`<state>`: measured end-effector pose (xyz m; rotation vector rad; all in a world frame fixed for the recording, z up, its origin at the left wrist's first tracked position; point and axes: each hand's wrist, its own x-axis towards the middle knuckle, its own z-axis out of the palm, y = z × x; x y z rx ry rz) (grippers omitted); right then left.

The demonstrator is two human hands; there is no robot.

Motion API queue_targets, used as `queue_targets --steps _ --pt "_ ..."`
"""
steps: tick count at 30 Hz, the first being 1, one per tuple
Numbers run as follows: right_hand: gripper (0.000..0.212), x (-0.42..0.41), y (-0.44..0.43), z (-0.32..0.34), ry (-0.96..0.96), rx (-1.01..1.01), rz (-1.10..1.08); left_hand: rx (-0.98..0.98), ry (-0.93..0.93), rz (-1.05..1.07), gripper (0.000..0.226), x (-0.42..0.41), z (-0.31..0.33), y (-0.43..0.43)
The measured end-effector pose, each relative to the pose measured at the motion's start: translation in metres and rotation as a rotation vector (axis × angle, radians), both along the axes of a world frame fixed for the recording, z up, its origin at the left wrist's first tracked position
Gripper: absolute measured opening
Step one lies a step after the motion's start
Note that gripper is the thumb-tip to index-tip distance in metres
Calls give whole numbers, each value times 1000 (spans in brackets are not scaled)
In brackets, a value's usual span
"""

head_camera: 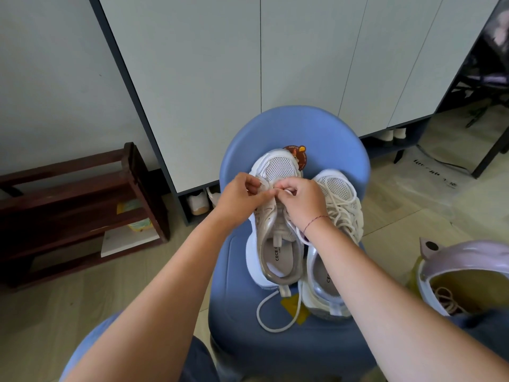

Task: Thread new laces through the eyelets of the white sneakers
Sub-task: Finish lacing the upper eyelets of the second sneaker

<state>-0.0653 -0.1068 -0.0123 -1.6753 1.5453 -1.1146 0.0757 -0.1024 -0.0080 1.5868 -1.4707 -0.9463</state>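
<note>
One blue chair (275,354) holds the left sneaker (271,252) just beside the laced right sneaker (341,205). Over the left sneaker's eyelets I see my left hand (239,199) and right hand (301,202), fingers pinching the white lace (275,315), its slack looping past the heel.

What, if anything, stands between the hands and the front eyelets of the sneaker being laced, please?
Nothing visible does. The left hand grips that sneaker at its front lacing area, and the right hand pinches the lace there. The second sneaker lies beside it, not across the eyelets.
</note>
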Motion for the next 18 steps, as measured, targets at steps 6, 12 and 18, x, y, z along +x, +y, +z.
queue_targets --steps 6,12,18 --pt "11 0 0 0 3 -6 4 -196 -97 20 10 0 1 1" --pt "15 0 -4 2 126 47 19 -249 -167 0 26 1 6 5" --pt "12 3 -4 3 78 82 -36 -184 -306 -44 18 -8 13 13"
